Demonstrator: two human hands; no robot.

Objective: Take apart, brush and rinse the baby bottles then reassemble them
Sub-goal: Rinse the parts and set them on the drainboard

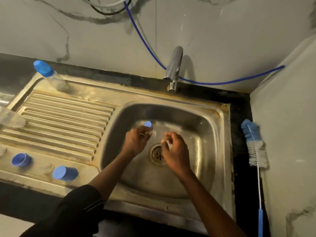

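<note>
Both hands hover over the sink (220, 134): left hand (136, 140) pinching a blurred bottle part (148, 124), right hand (174, 151) curled, its grip unclear.

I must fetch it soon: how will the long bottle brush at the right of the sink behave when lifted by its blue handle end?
The bottle brush probably weighs little. Its thin white stem looks likely to flex, so the bristle head may droop or swing.
</note>
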